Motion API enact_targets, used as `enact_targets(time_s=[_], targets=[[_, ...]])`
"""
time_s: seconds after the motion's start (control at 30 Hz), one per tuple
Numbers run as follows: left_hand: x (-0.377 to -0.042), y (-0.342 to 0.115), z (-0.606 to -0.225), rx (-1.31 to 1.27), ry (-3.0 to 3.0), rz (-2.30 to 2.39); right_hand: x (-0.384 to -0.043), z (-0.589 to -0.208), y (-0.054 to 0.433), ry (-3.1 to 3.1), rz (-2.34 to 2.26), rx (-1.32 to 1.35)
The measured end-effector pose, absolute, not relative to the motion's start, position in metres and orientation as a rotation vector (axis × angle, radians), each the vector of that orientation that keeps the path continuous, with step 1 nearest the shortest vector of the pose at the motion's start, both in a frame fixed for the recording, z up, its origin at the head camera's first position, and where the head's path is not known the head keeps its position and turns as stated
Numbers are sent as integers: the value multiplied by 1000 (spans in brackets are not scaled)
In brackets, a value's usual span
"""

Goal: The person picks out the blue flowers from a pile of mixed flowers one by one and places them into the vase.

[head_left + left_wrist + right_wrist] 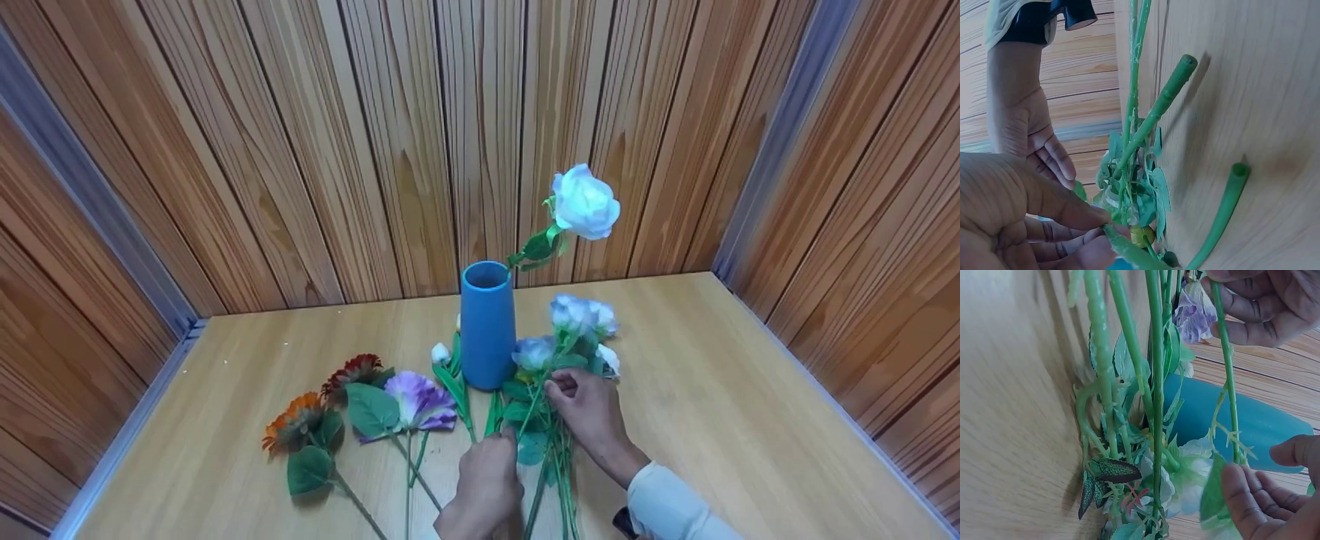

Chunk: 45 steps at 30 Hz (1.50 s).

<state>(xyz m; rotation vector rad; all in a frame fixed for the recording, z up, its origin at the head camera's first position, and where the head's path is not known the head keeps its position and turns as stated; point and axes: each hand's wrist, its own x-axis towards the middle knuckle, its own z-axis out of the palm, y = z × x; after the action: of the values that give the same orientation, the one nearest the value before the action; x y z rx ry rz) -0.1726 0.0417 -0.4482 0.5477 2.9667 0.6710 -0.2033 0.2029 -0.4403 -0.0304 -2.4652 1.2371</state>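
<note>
My left hand (486, 476) pinches a green stem (1224, 337) between thumb and fingers, low at the table's front. That stem runs up towards a pale blue artificial flower (535, 352). My right hand (592, 412) is at its upper part; in the right wrist view the fingertips touch the stem beside a leaf (1213, 489), and the thumb stands apart. Under and beside the hands lies a bunch of pale blue flowers (576, 313) with long stems. Just behind stands a blue vase (487, 330), upright. A white rose (586, 202) leans out to the right above its rim.
Left of the vase lie an orange flower (292, 421), a dark red flower (355, 373) and a purple flower (420, 401), stems pointing forward. White tulip buds (440, 353) lie against the vase's left side. Wood-panelled walls (300, 150) enclose the table (720, 390).
</note>
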Motion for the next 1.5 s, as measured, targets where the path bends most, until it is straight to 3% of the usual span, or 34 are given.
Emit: enact_targets(time_s=[0.7,1.5], targets=[[-167,40,-441,587,2991,736,-217,-436,202,-2212,2095,-215],[-167,39,-440,568,2962,738,-220,-435,201,-2185,2129,-285]])
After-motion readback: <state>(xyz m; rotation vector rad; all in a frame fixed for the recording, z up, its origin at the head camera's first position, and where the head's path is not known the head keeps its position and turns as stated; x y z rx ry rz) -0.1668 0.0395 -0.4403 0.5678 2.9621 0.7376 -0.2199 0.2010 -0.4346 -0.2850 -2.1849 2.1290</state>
